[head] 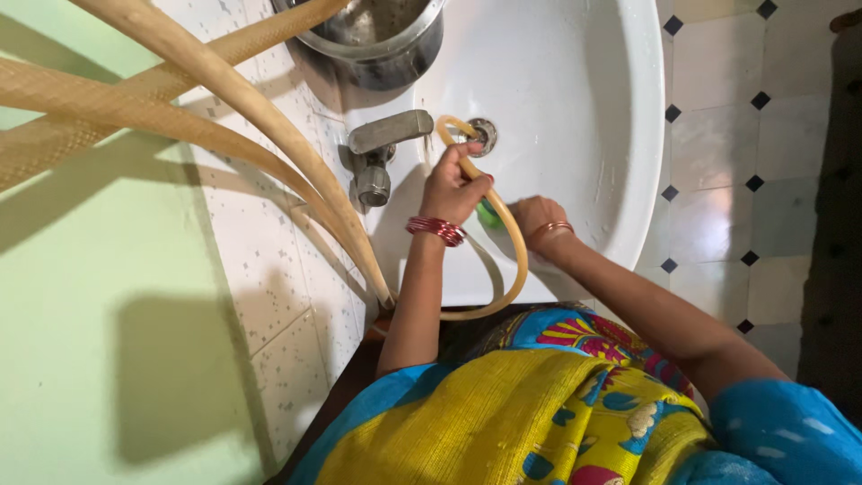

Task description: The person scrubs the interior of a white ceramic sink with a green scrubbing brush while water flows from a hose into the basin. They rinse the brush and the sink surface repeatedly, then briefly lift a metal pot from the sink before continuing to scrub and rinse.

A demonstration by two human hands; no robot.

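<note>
Right, nearest me my right hand [537,218] presses a green scrubber [488,214] on the sink [575,108] rim, fingers curled; my left hand [453,184] pinches the tan hose [514,242]. Best I keep its end aimed toward the drain [483,136], grip firm

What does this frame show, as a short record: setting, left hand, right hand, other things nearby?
setting: white washbasin against a tiled wall, seen from above
left hand: gripping a thin tan hose whose end lies near the drain
right hand: resting in the basin beside a small green thing, partly hidden
tap: grey metal, no water visible
steel pot: on the basin's far rim
thick hoses: run along the wall
</note>
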